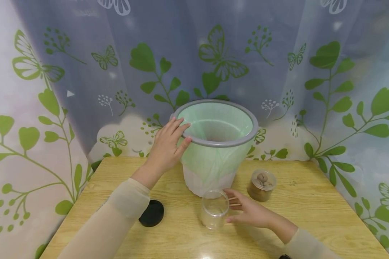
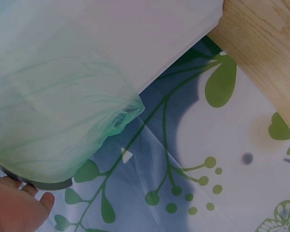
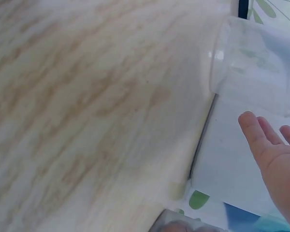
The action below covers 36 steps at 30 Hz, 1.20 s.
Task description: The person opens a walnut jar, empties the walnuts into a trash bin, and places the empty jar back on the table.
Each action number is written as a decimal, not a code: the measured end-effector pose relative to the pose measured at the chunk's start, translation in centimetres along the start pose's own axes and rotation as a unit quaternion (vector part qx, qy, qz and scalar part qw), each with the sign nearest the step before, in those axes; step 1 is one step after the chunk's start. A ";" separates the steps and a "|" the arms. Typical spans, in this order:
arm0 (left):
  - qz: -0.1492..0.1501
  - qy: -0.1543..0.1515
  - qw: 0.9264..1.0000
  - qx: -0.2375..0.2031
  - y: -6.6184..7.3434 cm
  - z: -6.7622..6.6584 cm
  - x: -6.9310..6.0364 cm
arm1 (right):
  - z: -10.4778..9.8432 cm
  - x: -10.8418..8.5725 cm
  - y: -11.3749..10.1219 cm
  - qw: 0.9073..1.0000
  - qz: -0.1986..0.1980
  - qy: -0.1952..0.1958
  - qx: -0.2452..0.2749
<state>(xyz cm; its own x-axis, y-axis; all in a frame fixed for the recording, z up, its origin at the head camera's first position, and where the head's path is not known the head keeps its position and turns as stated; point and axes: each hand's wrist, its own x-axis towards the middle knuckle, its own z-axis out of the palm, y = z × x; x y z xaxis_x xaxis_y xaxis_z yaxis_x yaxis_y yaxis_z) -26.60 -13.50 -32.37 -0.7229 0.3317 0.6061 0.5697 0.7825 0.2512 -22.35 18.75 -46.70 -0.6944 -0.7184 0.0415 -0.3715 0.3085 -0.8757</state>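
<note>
Right hand (image 1: 251, 212): fingers loosely spread, thumb apart from them, holding nothing. Just right of the clear jar (image 1: 213, 216); can't tell if fingertips touch

Clear jar: looks upright on the table (image 1: 314, 219), in front of the bin (image 1: 210, 162), no lid on, looks empty. To grip it well: thumb on near wall, fingers round far side, about mid-height. Wall looks thin, probably flexes, so squeeze lightly. Being see-through, its edge is easy to misjudge; feel for contact before closing. If lifting, I'd go straight up first, since the bin wall is close behind

Black lid (image 1: 151, 213): on the table, left of the jar, close by the left sleeve (image 1: 103, 219). A low arm could brush it, so carry the elbow high

Tub (image 1: 260, 190): brown lumps inside, maybe nuts; sits beyond the right hand, right of the bin. Mind the knuckles on any backward swing

Bin: upright, green bag (image 1: 218, 158) folded over the outside, grey rim on top

Left hand (image 1: 165, 147): on the left of that rim, fingers nearly straight across it, thumb at the near side; resting contact, no wrap seen. Light pressure should do; leaning hard could tip the bin or drag the bag

Curtain (image 1: 181, 28) behind everything
</note>
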 end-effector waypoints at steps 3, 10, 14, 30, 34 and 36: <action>-0.001 -0.001 1.000 0.001 0.0 0.0 0.0 | -0.3 -0.3 -0.4 1.000 0.001 0.004 -0.013; -0.004 -0.003 1.000 0.002 0.1 -0.1 0.0 | -1.1 -1.2 -1.4 0.999 0.016 0.014 -0.049; -0.003 -0.003 1.000 0.003 0.1 0.0 0.0 | -1.8 -1.8 -2.0 0.998 0.023 0.011 -0.052; -0.002 -0.002 1.000 0.003 0.0 0.0 0.1 | -4.2 -3.9 -3.4 0.995 0.035 0.025 -0.091; -0.002 -0.001 1.000 0.003 0.0 0.1 0.1 | -4.7 -4.4 -3.6 0.994 0.041 0.023 -0.103; -0.003 -0.002 1.000 0.003 0.0 0.1 0.1 | -5.0 -4.6 -3.7 0.993 0.043 0.021 -0.104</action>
<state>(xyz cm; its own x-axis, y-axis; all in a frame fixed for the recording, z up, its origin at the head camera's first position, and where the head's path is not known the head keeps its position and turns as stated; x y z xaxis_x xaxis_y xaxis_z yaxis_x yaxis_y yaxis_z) -26.70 -13.47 -32.40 -0.7273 0.3289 0.6024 0.5631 0.7878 0.2498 -20.82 24.03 -41.23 -0.7528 -0.6582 -0.0043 -0.4259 0.4921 -0.7592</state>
